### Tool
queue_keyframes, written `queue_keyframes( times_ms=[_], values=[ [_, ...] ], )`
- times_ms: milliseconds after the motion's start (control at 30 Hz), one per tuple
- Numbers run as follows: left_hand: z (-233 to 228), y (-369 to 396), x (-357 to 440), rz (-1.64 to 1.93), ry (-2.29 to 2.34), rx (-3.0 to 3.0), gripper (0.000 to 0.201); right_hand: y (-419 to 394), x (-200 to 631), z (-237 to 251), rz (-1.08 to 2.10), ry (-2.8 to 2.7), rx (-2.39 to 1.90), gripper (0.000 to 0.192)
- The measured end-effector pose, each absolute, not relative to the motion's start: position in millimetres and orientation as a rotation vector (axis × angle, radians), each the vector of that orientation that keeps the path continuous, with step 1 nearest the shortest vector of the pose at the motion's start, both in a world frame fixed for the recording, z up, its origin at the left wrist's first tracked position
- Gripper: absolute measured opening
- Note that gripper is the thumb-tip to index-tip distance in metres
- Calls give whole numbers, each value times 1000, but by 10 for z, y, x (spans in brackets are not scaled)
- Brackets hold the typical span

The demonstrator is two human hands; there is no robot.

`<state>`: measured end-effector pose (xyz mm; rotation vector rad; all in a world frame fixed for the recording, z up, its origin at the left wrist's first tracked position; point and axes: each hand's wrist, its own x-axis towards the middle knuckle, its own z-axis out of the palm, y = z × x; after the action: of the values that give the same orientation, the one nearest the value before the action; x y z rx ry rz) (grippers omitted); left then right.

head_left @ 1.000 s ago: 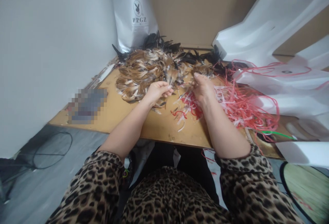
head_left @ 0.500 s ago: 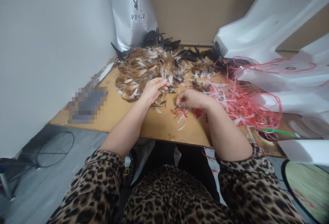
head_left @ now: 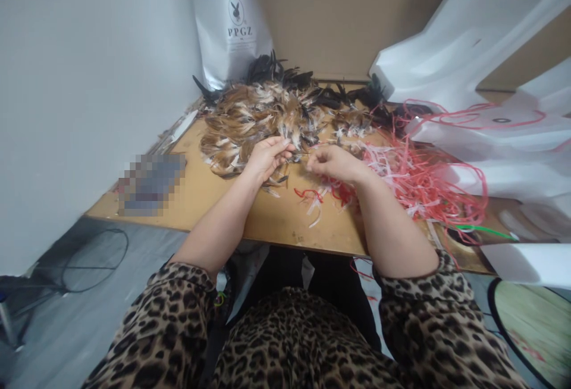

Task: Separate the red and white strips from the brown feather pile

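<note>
A thin brown feather (head_left: 301, 152) is pinched between left hand (head_left: 267, 157) and right hand (head_left: 332, 163), beside heaped brown-and-white feathers (head_left: 259, 118) on the wooden surface (head_left: 267, 216).

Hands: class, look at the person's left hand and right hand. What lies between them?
Head view: only a thin strand spans the gap between left hand and right hand, with bare table below.

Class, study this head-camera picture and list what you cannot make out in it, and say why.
1. What the left hand and right hand pinch between them: too small, hidden by curled fingers.
2. The object at the table's left edge: pixelated patch.
3. The round mat: cut off by the frame's lower right corner.
4. The far feathers: bag partly behind them.
</note>
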<state>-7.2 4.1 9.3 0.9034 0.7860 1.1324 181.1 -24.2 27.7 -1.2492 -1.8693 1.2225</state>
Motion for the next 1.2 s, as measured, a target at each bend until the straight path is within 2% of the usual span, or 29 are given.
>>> queue_keyframes(
  times_ms=[167, 300, 933, 1200],
  values=[
    [60, 20, -46, 1067, 782, 919, 15, -143, 1846, 253, 1507, -1202, -1048, 26],
    [39, -27, -1, 957, 746, 930, 13, -139, 1751, 239, 1632, -993, -951, 30],
    [14, -30, 54, 903, 714, 802, 7, -150, 1444, 122, 1429, -910, -1006, 30],
    [25, -26, 38, 902, 765, 921, 19, -142, 1417, 65, 1346, -938, -985, 26]
  ],
)
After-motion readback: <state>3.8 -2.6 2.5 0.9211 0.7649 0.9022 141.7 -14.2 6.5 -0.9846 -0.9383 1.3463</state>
